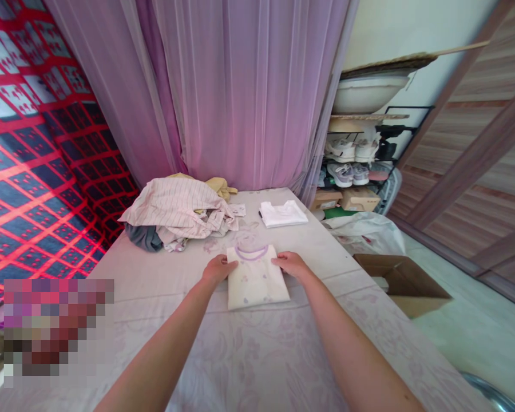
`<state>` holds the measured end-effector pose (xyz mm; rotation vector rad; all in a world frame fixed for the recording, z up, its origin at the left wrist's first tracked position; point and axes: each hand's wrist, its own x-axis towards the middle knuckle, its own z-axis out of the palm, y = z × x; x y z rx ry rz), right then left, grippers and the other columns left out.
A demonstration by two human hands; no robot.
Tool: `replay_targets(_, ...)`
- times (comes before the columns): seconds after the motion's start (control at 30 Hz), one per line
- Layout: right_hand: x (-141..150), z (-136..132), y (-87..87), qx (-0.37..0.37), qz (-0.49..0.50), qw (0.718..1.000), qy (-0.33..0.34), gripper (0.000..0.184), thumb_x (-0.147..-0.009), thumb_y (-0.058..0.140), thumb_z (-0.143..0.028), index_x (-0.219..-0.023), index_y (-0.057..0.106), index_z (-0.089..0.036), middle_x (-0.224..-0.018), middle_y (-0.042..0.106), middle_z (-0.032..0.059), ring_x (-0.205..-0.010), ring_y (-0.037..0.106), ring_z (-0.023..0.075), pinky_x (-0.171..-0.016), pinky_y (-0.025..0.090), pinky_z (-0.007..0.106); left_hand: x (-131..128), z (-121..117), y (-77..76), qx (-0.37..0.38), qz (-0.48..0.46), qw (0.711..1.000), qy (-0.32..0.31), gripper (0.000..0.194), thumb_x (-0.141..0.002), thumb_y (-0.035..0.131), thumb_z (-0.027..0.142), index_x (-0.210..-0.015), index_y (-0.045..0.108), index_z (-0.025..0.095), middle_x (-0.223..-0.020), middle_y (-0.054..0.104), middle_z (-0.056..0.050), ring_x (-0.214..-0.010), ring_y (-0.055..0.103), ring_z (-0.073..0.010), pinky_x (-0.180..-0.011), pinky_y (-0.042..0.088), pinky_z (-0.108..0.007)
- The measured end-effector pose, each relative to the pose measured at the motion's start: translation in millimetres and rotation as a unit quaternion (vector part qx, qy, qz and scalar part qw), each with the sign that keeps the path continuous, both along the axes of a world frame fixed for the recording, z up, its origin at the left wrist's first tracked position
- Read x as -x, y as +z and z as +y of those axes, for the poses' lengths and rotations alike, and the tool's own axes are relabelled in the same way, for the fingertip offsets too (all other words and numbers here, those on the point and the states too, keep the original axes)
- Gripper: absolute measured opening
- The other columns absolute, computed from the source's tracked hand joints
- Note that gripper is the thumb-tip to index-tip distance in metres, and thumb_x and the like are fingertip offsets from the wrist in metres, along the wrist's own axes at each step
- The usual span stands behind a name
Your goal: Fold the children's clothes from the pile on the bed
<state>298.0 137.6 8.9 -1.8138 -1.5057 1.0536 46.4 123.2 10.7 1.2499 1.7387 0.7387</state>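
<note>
A cream shirt [257, 283] with a lilac neckband and small printed motifs lies folded into a near square on the bed. My left hand [217, 270] pinches its upper left edge, thumb on top and fingers curled beneath. At the opposite upper edge, my right hand [292, 265] grips the fabric the same way. Beyond it to the right rests a folded white garment [284, 214], with something dark at its left edge. A heap of loose clothes, topped by a pink striped garment [178, 207], sits to the far left.
Pale floral bedding [266, 355] covers the bed. Purple curtains [249, 103] hang behind it, and a red-and-dark patterned cloth [38, 171] hangs left. On the right stand a shoe rack [356, 157] and an open cardboard box [401, 280] on the floor. The lower left is pixelated.
</note>
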Motion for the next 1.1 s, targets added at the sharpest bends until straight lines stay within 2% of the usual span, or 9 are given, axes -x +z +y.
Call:
replay_targets(0.1, 2, 3, -2.8, -0.012, 0.041, 0.999, -0.013, 0.017, -0.061, 0.064, -0.028, -0.073, 0.069, -0.018, -0.061, 0.066, -0.0019, -0.064, 0.059, 0.0149, -0.059, 0.040, 0.022, -2, 3, 1.4, -0.009, -0.020, 1.000, 0.006, 0.024, -0.061, 0.071, 0.036, -0.076, 0.063, 0.018, -0.067, 0.065, -0.001, -0.062, 0.059, -0.0162, -0.051, 0.036, -0.022)
replay_targets(0.23, 3, -4, 2.9, -0.040, 0.100, 0.994, -0.036, 0.018, -0.062, 0.057, -0.030, -0.072, 0.066, -0.018, -0.064, 0.065, -0.0022, -0.066, 0.058, 0.0150, -0.059, 0.040, 0.022, -6, -1, 11.6, -0.031, -0.068, 0.997, 0.004, 0.022, -0.061, 0.070, 0.034, -0.074, 0.061, 0.018, -0.068, 0.065, -0.001, -0.064, 0.059, -0.0161, -0.056, 0.039, -0.023)
replay_targets(0.4, 4, -22, 23.0, -0.042, 0.188, 0.981, -0.034, 0.022, -0.064, 0.052, -0.035, -0.075, 0.061, -0.018, -0.069, 0.066, -0.0002, -0.066, 0.058, 0.0149, -0.059, 0.044, 0.024, -9, -13, 31.6, -0.056, -0.139, 0.989, -0.016, 0.027, -0.063, 0.067, 0.035, -0.083, 0.061, 0.017, -0.077, 0.067, -0.001, -0.070, 0.059, -0.0158, -0.066, 0.043, -0.026)
replay_targets(0.53, 4, -40, 44.7, -0.020, 0.304, 0.952, -0.019, 0.022, -0.059, 0.059, -0.031, -0.078, 0.060, -0.019, -0.071, 0.066, -0.0007, -0.067, 0.059, 0.0147, -0.060, 0.045, 0.024, -13, -29, 47.1, -0.048, -0.274, 0.960, -0.022, 0.035, -0.060, 0.070, 0.035, -0.089, 0.061, 0.018, -0.083, 0.068, -0.002, -0.079, 0.061, -0.0178, -0.075, 0.044, -0.030)
replay_targets(0.7, -3, -75, 66.2, -0.043, 0.376, 0.925, 0.021, 0.038, -0.055, 0.062, -0.021, -0.094, 0.063, -0.022, -0.084, 0.069, -0.0027, -0.079, 0.061, 0.0157, -0.071, 0.046, 0.025, -17, -71, 65.9, -0.063, -0.347, 0.934, -0.058, 0.047, -0.064, 0.073, 0.039, -0.104, 0.060, 0.020, -0.095, 0.068, -0.004, -0.086, 0.061, -0.0181, -0.077, 0.045, -0.029)
replay_targets(0.83, -17, -115, 70.0, -0.065, 0.338, 0.936, 0.075, 0.032, -0.056, 0.065, -0.022, -0.089, 0.068, -0.020, -0.081, 0.069, -0.0024, -0.077, 0.060, 0.0152, -0.076, 0.044, 0.027, -16, -118, 73.5, -0.107, -0.344, 0.925, -0.125, 0.051, -0.062, 0.077, 0.040, -0.106, 0.058, 0.021, -0.091, 0.068, -0.001, -0.085, 0.061, -0.0168, -0.076, 0.044, -0.026)
replay_targets(0.9, -25, -136, 66.8, -0.043, 0.286, 0.951, 0.107, 0.026, -0.057, 0.068, -0.025, -0.082, 0.069, -0.018, -0.075, 0.068, -0.0011, -0.072, 0.059, 0.0151, -0.073, 0.043, 0.027, -15, -140, 72.3, -0.090, -0.323, 0.929, -0.159, 0.055, -0.061, 0.078, 0.042, -0.108, 0.057, 0.022, -0.089, 0.068, 0.000, -0.082, 0.062, -0.0165, -0.075, 0.045, -0.026)
replay_targets(0.97, -32, -155, 60.9, -0.007, 0.243, 0.959, 0.145, 0.025, -0.059, 0.070, -0.031, -0.080, 0.070, -0.017, -0.074, 0.068, 0.0005, -0.071, 0.059, 0.0157, -0.070, 0.043, 0.027, -14, -160, 68.2, -0.056, -0.287, 0.936, -0.197, 0.056, -0.061, 0.077, 0.044, -0.109, 0.059, 0.022, -0.096, 0.069, -0.003, -0.086, 0.062, -0.0183, -0.077, 0.046, -0.027)
replay_targets(1.1, -39, -182, 45.7, 0.026, 0.195, 0.959, 0.204, 0.027, -0.065, 0.069, -0.037, -0.083, 0.070, -0.017, -0.084, 0.069, 0.0036, -0.078, 0.062, 0.0185, -0.074, 0.045, 0.028, -12, -188, 54.6, -0.046, -0.214, 0.942, -0.254, 0.042, -0.063, 0.076, 0.044, -0.097, 0.069, 0.020, -0.112, 0.067, -0.007, -0.103, 0.060, -0.0239, -0.088, 0.045, -0.030)
